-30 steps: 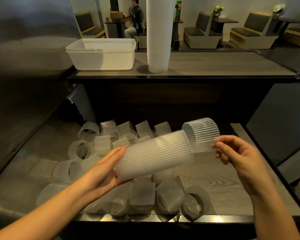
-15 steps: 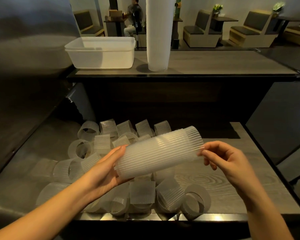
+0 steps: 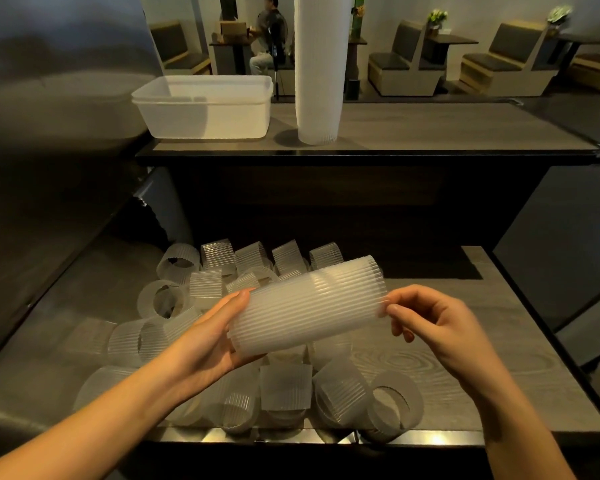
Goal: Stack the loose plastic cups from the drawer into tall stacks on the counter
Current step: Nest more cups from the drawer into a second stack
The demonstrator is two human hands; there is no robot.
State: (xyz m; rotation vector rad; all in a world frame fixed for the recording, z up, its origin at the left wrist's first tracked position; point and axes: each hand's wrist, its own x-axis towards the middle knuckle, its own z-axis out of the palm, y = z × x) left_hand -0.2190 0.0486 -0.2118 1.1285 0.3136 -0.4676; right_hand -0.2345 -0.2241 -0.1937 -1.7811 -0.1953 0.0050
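Over drawer [image 3: 492,344], cup stack [image 3: 309,306] crosswise, right end higher, in grip of left hand [image 3: 205,341], right hand [image 3: 437,327].

Padded booth seats [image 3: 406,69]; dark table [image 3: 445,39] between them; potted plants [image 3: 437,16] behind; seated person [image 3: 267,32] left; pale wall [image 3: 471,8] behind.

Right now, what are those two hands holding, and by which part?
A short stack of nested ribbed cups, lying sideways. The left hand grips its left end from below; the right hand pinches the rim at its right end.
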